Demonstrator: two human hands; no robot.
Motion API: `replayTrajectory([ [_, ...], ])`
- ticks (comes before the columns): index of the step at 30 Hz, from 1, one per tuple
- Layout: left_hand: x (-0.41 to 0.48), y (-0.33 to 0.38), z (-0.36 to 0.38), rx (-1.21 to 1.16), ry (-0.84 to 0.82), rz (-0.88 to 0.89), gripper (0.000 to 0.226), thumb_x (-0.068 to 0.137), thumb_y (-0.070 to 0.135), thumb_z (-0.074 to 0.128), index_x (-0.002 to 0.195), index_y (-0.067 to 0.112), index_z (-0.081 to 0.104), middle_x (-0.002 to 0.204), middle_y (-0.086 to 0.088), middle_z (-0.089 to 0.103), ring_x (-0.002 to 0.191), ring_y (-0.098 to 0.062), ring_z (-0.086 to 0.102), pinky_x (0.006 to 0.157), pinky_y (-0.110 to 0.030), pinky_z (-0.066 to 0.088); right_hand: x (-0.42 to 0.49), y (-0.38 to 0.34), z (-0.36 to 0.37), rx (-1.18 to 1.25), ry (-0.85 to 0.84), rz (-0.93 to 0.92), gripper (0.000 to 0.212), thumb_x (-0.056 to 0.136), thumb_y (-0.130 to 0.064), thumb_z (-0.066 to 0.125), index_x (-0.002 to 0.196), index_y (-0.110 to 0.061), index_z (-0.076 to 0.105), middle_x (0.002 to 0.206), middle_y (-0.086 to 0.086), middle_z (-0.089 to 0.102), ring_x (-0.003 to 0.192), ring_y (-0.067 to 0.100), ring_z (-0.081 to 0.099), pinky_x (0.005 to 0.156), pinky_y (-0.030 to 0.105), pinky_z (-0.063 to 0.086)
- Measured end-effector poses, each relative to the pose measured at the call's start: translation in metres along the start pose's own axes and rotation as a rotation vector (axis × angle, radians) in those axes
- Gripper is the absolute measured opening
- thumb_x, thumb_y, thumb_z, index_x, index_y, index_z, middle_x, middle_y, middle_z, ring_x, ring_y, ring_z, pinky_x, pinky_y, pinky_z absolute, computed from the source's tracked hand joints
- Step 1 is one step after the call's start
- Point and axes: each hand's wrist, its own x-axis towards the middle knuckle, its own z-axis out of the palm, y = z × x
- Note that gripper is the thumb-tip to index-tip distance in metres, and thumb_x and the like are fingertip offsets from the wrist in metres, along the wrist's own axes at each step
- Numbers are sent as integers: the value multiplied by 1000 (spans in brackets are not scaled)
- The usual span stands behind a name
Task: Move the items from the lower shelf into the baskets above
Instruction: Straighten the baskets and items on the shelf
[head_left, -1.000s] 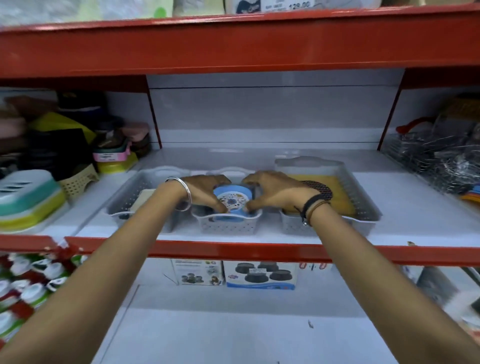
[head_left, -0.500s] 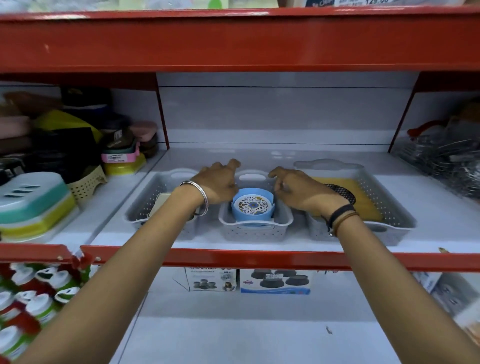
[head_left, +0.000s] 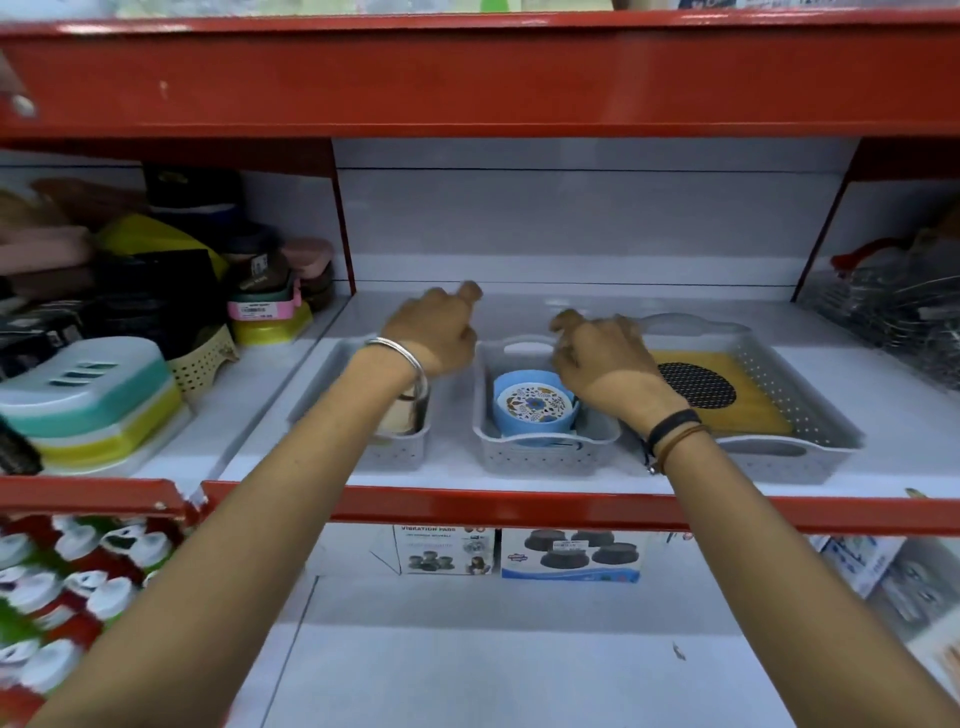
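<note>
Three grey perforated baskets stand side by side on the white shelf. The middle basket (head_left: 540, 457) holds a round blue item with a floral top (head_left: 535, 408). In the wide right basket (head_left: 795, 447) lies a yellow board with a black dotted disc (head_left: 696, 384). A cream item (head_left: 397, 421) shows in the left basket (head_left: 400, 457), partly behind my wrist. My left hand (head_left: 436, 332) hovers over the left basket, fingers loosely curled, holding nothing. My right hand (head_left: 602, 358) hovers above the middle basket's far right rim, also empty. Two boxes, vibration pads (head_left: 444, 551) and a blue one (head_left: 571, 556), stand on the lower shelf.
Stacked soap dishes (head_left: 88, 400) and coloured plastic containers (head_left: 270, 317) fill the left bay. Wire racks (head_left: 893, 312) crowd the right bay. Red shelf beams (head_left: 467, 78) run above and below the baskets. Bottles with white caps (head_left: 62, 582) sit at lower left.
Both hands have let go of the blue item, which now rests in the middle basket, and have lifted up and apart. The view has moved closer.
</note>
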Motion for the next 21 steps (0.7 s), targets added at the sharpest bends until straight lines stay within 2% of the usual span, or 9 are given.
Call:
replayTrajectory([
  [2, -6, -32, -18, -53, -66, -44, 54, 82, 31, 48, 133, 18, 37, 137, -12, 50, 117, -35, 53, 101, -39, 44, 7, -23, 2, 272, 5, -71, 34, 87, -20, 52, 120, -16, 54, 112, 6, 71, 106, 28, 62, 101, 37, 43],
  [4, -23, -59, -26, -14, -291, -87, 68, 84, 37, 59, 142, 20, 26, 142, -5, 48, 125, -28, 49, 104, -32, 39, 13, -48, 9, 442, -160, -149, 39, 85, -25, 60, 123, -18, 53, 121, 3, 65, 106, 22, 60, 96, 33, 47],
  [6, -38, -83, -20, 62, -507, -120, 90, 77, 45, 67, 147, 21, 15, 149, -1, 38, 131, -23, 43, 107, -30, 37, 19, -73, 24, 414, -346, -221, 57, 81, -32, 67, 132, -19, 45, 132, 3, 57, 117, 21, 55, 102, 35, 44],
  [8, -45, -102, -9, 72, -586, -142, 106, 66, 53, 72, 147, 24, 10, 151, 1, 34, 131, -22, 42, 108, -33, 39, 26, -93, 40, 259, -446, -248, 77, 76, -42, 70, 141, -21, 34, 143, 4, 49, 127, 25, 48, 108, 37, 38],
  [10, -44, -115, 0, 75, -545, -128, 112, 58, 52, 73, 147, 28, 9, 151, -1, 35, 129, -22, 45, 106, -35, 42, 33, -104, 55, 101, -490, -255, 90, 74, -48, 68, 146, -20, 23, 149, 8, 40, 138, 27, 35, 118, 39, 22],
  [12, -43, -122, 2, 113, -503, -80, 109, 61, 48, 74, 147, 28, 10, 151, -1, 36, 130, -23, 44, 106, -34, 42, 37, -112, 63, 58, -511, -228, 93, 74, -46, 67, 147, -17, 17, 149, 12, 39, 143, 25, 24, 121, 40, 0],
  [15, -38, -125, 4, 120, -481, -45, 106, 64, 47, 76, 147, 27, 12, 150, 3, 37, 132, -22, 42, 110, -35, 36, 41, -112, 67, 62, -509, -185, 94, 72, -44, 67, 147, -16, 19, 145, 11, 43, 145, 21, 21, 119, 41, -12],
  [18, -35, -130, 3, 87, -476, -35, 108, 61, 47, 78, 147, 26, 15, 148, 3, 41, 131, -22, 42, 110, -34, 36, 42, -113, 66, 61, -520, -168, 95, 72, -47, 67, 148, -17, 18, 150, 9, 38, 145, 20, 19, 120, 41, -9],
  [21, -36, -135, 5, 28, -404, -29, 96, 70, 43, 70, 146, 20, 17, 150, -3, 37, 134, -25, 35, 109, -36, 36, 40, -111, 59, 191, -482, -123, 84, 79, -41, 63, 146, -17, 18, 144, 9, 45, 136, 28, 35, 118, 41, 21],
])
